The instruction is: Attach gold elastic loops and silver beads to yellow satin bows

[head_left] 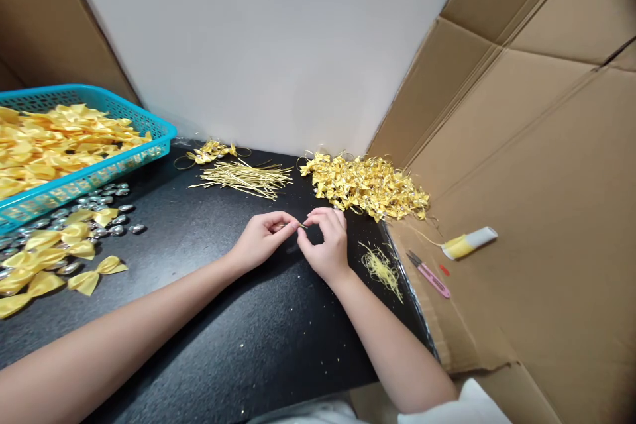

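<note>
My left hand and my right hand meet over the middle of the black table. Both are closed in a pinch, fingertips nearly touching. Between them shows a short bit of thin gold cord; most of it is hidden by the fingers. Just beyond lies a loose bundle of straight gold cords. Behind my right hand is a heap of small yellow bows with cord loops. A smaller cluster of looped bows sits at the back, left of that heap.
At left stands a turquoise basket of yellow ribbon bows. Silver beads and loose bows lie before it. Right of my hand are a thread tangle, pink snips and a thread spool. Cardboard walls enclose the right.
</note>
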Available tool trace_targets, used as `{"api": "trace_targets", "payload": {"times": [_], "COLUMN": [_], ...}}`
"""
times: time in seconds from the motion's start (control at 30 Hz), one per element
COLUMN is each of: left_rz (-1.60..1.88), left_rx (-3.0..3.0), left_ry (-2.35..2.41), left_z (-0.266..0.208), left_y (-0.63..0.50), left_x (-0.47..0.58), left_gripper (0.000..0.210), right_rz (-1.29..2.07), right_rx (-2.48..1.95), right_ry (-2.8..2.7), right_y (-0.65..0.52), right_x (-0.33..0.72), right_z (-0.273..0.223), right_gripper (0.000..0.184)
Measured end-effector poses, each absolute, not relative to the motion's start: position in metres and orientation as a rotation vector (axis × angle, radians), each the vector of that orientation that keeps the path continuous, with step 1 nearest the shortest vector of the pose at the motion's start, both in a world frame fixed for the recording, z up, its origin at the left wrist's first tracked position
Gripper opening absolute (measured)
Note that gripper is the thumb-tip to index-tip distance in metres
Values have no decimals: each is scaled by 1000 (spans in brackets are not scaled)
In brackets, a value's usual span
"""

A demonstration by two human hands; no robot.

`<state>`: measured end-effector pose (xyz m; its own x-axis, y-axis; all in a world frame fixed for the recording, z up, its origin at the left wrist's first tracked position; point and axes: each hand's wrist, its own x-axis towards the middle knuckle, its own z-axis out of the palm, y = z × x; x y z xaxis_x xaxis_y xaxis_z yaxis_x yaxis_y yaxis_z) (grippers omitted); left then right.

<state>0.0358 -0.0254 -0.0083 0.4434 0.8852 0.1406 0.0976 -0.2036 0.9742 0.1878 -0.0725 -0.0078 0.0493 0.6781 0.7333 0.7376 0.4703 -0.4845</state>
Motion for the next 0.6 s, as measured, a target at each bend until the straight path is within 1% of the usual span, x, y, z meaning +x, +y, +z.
{"api": "trace_targets", "payload": {"times": [0.07, 0.23, 0.6], "left_rz": [918, 911, 927], "left_rx": [1619, 1638, 1665], "left_ry": [885, 919, 933], "left_z": [-7, -8, -9], "left_y": [-25, -24, -23], "left_x": [36, 35, 34], "left_gripper": [33, 33, 34], "right_rz": [-127, -245, -252], "right_rx": [-1267, -1286, -1308], "right_ry": [-1679, -1712, -1721], "right_y": [-72, -71, -71], "right_x": [188, 189, 190], "right_z": [-7, -10, -12], "right_gripper": [7, 9, 8]}}
